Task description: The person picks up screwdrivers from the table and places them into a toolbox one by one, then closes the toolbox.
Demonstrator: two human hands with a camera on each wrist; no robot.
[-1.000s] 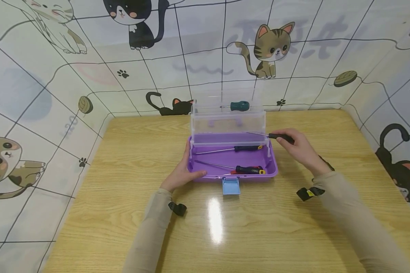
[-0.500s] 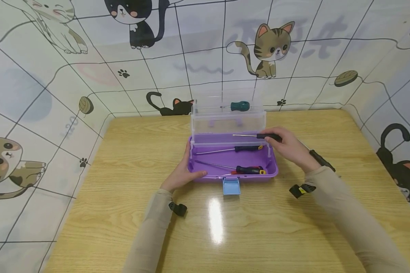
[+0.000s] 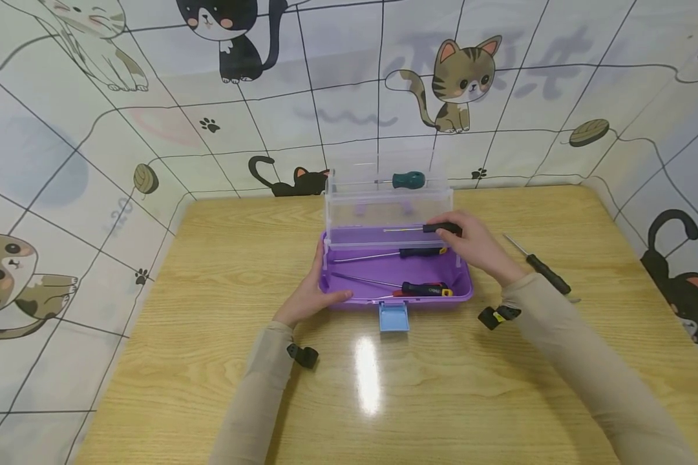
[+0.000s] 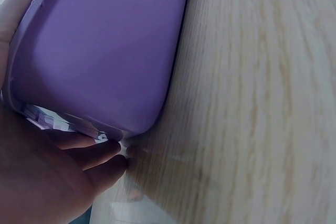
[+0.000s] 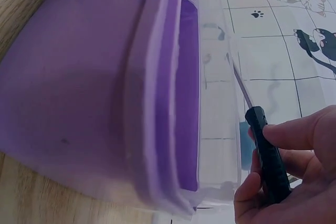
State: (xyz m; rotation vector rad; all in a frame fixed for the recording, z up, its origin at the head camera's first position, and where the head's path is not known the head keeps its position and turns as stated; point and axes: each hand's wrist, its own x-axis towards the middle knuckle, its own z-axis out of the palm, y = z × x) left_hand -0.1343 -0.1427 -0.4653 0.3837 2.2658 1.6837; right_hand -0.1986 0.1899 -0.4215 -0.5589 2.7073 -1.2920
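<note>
Head view: the black screwdriver (image 3: pixel 433 228) is held by its handle in the right hand (image 3: pixel 474 242), its shaft pointed left above the purple box (image 3: pixel 372 269). Compared with a moment earlier, it is carried farther left, and is now seen within the line of the lower clear tray (image 3: pixel 360 244); whether the tray is touched cannot be told. By judgement, the carry across the right end is nearly done, with release not yet made. As the arm is shifted, a loose screwdriver (image 3: pixel 548 274) is fully uncovered on the surface (image 3: pixel 209 271), so at least one tool is still left outside. The left end of the box is held by the left hand (image 3: pixel 308 294), unmoved. Two yellow-tipped screwdrivers (image 3: pixel 421 252) (image 3: pixel 427 290) are laid in the bottom, and a teal screwdriver (image 3: pixel 408 181) is lodged in the upper clear tray (image 3: pixel 349 194).

Left wrist view: the box is gripped between thumb and fingers, and is seemingly kept steady.

Right wrist view: the handle is pinched between thumb and curled fingers; the shaft is seen beside the clear plastic, its exact depth unclear.
</note>
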